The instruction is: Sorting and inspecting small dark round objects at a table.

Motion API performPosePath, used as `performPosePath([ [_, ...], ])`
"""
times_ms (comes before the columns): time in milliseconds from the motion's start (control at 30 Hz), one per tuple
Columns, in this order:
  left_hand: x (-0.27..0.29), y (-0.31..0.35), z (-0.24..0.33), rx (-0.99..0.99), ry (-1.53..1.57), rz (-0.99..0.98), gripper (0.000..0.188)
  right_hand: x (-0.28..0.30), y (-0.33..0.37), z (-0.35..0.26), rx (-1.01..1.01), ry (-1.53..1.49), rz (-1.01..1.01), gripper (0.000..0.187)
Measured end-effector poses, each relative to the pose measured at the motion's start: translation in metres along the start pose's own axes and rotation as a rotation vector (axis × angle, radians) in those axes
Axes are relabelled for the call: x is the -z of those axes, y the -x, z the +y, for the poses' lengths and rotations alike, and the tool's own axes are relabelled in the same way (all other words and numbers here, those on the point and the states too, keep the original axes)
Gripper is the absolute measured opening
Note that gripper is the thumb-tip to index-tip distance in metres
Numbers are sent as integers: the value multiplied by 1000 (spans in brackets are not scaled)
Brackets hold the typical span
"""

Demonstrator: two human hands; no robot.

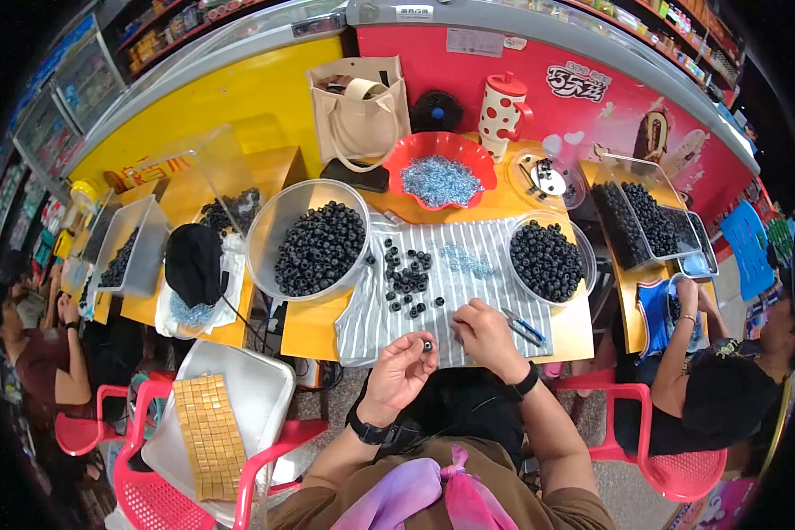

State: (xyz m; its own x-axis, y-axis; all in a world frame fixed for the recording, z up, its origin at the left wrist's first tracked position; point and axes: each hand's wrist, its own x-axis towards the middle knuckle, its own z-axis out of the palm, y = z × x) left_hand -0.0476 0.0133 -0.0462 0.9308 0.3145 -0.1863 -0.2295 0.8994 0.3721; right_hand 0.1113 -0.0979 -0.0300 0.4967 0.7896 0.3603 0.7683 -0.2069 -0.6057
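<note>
Held at the table's front edge, my left hand (395,374) pinches a small round black piece (427,347) with a light centre between thumb and fingertips. My right hand (487,337) rests at the near edge of a striped cloth (360,320), its fingers curled together; whatever they grip is too small to make out. On the cloth lie loose black pieces (408,276) like short hollow knobs, and beyond them small clear-blue pieces (465,261). To the right of my right hand are a blue pen-like tool (525,329) and another slim tool beside it.
Clear tubs of black pieces stand left (254,238) and right (589,253) of the cloth. Behind it are a red bowl (395,157), a canvas bag (359,110) and a spotted tumbler (502,110). People sit at both side tables. A pink chair (256,468) stands left.
</note>
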Motion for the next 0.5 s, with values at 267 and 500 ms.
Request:
performPosePath([
  [267, -10, -9, -14, 74, 28, 0, 20, 21, 23, 1, -430, -814, -119, 8],
  [500, -7, -21, -14, 67, -62, 6, 18, 19, 35, -12, -499, -1125, 126, 10],
])
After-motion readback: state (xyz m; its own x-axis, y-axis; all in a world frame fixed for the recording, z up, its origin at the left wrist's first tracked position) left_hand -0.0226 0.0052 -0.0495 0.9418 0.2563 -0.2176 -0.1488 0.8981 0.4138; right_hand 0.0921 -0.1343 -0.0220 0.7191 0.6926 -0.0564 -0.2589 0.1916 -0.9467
